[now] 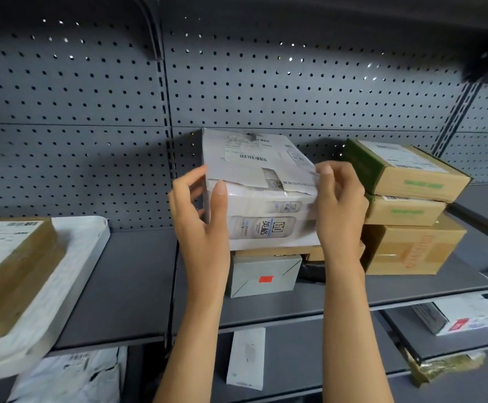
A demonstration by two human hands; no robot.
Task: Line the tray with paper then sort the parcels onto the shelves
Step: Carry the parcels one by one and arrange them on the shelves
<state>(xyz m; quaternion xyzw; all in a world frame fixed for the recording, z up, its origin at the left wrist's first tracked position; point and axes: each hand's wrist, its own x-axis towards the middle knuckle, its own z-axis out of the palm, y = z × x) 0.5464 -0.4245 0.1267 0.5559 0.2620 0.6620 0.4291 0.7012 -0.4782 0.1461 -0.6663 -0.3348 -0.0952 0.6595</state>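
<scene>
- On the lower shelf, nearest the camera, lie a crumpled white poly mailer at the left, cut off by the frame edge, and a narrow white box between the forearms.
- At the lower right a white parcel with a red label and a yellowish wrapped packet are partly hidden under the shelf edge; what they hold cannot be made out.
- On the middle shelf at the left sits a white tray with a brown flat parcel on it; both run out of the frame.
- The left hand holds the left front corner of the white box, thumb on the front face, fingers curled at its side.
- The right hand grips the box's right edge with curled fingers.
- The white box rests on a stack: a grey envelope-style box with a red sticker and a brown carton edge, mostly covered by it.
- Its shipping label is too blurred to read.
- Just to the right, near the right hand, stand three stacked cardboard boxes, the top one with a green side.
- Behind everything is the grey pegboard back panel.
</scene>
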